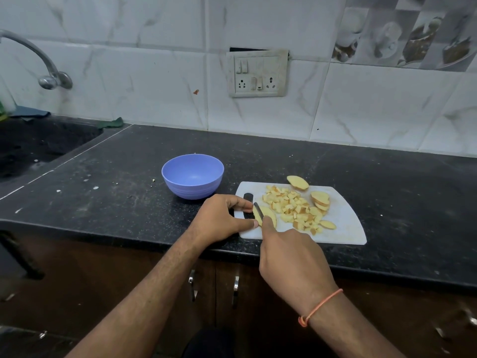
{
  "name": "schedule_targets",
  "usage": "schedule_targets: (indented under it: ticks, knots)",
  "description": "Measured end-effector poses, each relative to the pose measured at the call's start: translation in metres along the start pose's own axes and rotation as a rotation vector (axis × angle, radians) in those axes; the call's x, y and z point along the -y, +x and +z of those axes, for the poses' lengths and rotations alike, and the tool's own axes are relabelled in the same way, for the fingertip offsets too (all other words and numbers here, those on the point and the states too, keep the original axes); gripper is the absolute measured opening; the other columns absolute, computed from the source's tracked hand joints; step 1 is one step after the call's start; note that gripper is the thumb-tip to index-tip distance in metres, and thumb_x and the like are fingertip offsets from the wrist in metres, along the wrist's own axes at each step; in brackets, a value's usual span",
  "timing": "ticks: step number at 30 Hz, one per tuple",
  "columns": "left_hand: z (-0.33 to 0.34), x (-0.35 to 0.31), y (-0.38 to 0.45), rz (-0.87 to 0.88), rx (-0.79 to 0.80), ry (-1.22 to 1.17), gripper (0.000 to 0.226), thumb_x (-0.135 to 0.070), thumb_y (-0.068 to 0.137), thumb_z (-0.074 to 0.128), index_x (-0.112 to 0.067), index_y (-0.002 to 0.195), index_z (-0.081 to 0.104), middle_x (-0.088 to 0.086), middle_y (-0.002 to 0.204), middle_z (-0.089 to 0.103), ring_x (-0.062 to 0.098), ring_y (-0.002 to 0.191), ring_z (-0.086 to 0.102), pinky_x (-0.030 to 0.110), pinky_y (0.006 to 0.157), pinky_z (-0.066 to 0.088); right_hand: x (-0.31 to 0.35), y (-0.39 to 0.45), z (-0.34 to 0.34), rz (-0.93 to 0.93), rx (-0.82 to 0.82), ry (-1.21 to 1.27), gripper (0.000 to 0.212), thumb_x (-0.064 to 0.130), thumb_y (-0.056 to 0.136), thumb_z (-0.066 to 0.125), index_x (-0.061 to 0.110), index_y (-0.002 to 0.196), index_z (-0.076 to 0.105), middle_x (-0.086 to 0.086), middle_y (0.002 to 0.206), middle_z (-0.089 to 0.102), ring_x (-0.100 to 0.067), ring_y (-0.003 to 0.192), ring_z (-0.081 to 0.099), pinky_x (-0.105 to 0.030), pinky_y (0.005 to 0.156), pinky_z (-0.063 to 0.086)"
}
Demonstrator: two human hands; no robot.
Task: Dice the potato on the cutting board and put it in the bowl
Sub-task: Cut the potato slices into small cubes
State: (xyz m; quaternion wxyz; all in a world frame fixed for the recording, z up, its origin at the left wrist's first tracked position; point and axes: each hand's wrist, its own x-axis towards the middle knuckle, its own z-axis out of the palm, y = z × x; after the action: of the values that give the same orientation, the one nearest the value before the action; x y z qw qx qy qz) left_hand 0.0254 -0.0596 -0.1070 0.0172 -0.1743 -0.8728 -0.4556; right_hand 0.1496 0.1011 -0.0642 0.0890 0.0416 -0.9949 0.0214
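You were mid-dicing: left hand (219, 219) pinched a potato slice (267, 215), right hand (289, 251) gripped the knife (259, 208); next came crosscuts, bowl (192, 176) unfilled.

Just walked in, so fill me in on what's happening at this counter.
A person is dicing potato on the white cutting board. The left hand steadies a potato slice while the right hand cuts it with a knife. A pile of diced pieces and a few uncut slices remain there. The blue bowl is empty.
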Motion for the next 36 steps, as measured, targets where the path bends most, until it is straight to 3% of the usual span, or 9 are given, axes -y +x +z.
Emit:
schedule_targets:
  ticks: [12,17,20,22,26,31,36]
  knots:
    - [0.000,-0.002,0.002,-0.043,0.006,0.049,0.042,-0.038,0.075,0.095,-0.034,0.115,0.080,-0.031,0.100,0.077,-0.014,0.103,0.067,0.028,0.102,0.055,-0.012,-0.048,-0.016,-0.074,0.127,-0.020,0.069,0.023,0.106,0.039,0.020,0.165,0.003,0.002,0.073,0.054,-0.016,0.058,0.047,-0.031,0.046,0.031]
    - [0.000,-0.004,0.000,-0.031,0.000,0.081,0.041,-0.041,0.076,0.094,-0.036,0.115,0.080,-0.033,0.100,0.076,-0.013,0.105,0.067,0.028,0.101,0.055,-0.021,-0.067,-0.021,-0.073,0.077,0.054,0.064,0.033,0.109,0.032,0.027,0.165,0.001,0.005,0.080,0.063,-0.016,0.068,0.058,-0.032,0.052,0.039]
    - [-0.001,-0.008,-0.003,-0.022,0.014,0.109,0.043,-0.041,0.079,0.091,-0.034,0.119,0.078,-0.030,0.104,0.076,-0.013,0.105,0.066,0.029,0.103,0.055,-0.033,-0.070,-0.018,-0.019,-0.002,0.085,0.062,0.038,0.109,0.029,0.031,0.164,0.003,0.005,0.076,0.064,-0.014,0.065,0.061,-0.029,0.057,0.046]
    - [0.001,-0.016,-0.005,-0.031,0.008,0.137,0.045,-0.042,0.082,0.087,-0.032,0.124,0.076,-0.027,0.108,0.076,-0.012,0.106,0.065,0.030,0.105,0.054,-0.041,-0.070,-0.015,0.014,-0.046,0.114,0.059,0.038,0.109,0.028,0.033,0.164,0.008,0.007,0.070,0.059,-0.015,0.060,0.058,-0.025,0.053,0.043]
    - [0.017,-0.042,-0.005,-0.061,-0.040,0.305,0.062,-0.060,0.084,0.076,-0.026,0.136,0.069,-0.015,0.123,0.073,0.002,0.107,0.064,0.026,0.094,0.053,-0.055,-0.065,-0.010,0.032,-0.056,0.138,0.056,0.039,0.109,0.029,0.033,0.164,0.017,0.010,0.061,0.049,-0.013,0.052,0.049,-0.025,0.048,0.033]
    - [0.039,-0.059,0.002,-0.129,-0.049,0.584,0.084,-0.079,0.080,0.063,-0.020,0.140,0.061,-0.001,0.130,0.068,0.024,0.117,0.064,0.042,0.092,0.058,-0.064,-0.064,-0.003,0.007,-0.049,0.175,0.056,0.041,0.109,0.030,0.036,0.163,0.015,0.008,0.064,0.055,-0.013,0.056,0.055,-0.024,0.049,0.040]
    - [0.038,-0.062,0.007,-0.172,0.026,0.572,0.081,-0.063,0.081,0.068,-0.021,0.149,0.054,0.001,0.144,0.056,0.025,0.128,0.057,0.045,0.102,0.055,-0.071,-0.062,0.001,0.001,-0.040,0.171,0.057,0.041,0.110,0.030,0.035,0.164,0.013,0.009,0.068,0.058,-0.011,0.060,0.058,-0.025,0.054,0.047]
